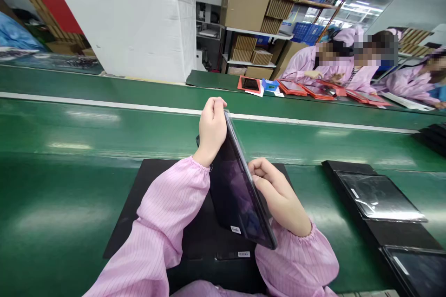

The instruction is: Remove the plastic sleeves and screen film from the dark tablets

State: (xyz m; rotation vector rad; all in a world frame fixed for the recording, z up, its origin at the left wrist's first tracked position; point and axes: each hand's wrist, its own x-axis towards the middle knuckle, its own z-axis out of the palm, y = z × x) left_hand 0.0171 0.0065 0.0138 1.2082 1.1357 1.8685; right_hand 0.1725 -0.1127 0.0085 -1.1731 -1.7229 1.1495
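A dark tablet (240, 190) with a glossy screen and a small white label stands tilted above a black mat (139, 213). My left hand (213, 125) is closed round its upper edge. On the tablet's back side, my right hand (278, 190) has its fingers curled close to the edge, thumb and forefinger pressed together. Whether those fingertips grip the edge or a thin film there is too small to tell. Below the tablet, a dark flat piece with a white label (244, 254) lies at the mat's near edge, partly hidden.
To the right, a tablet in clear film (379, 195) and another tablet (421, 269) lie on black pads. A green bench (52, 199) runs across, with a white strip (104, 103). Across it, co-workers in pink sit by red trays (317, 91). A white pillar (139, 18) stands behind.
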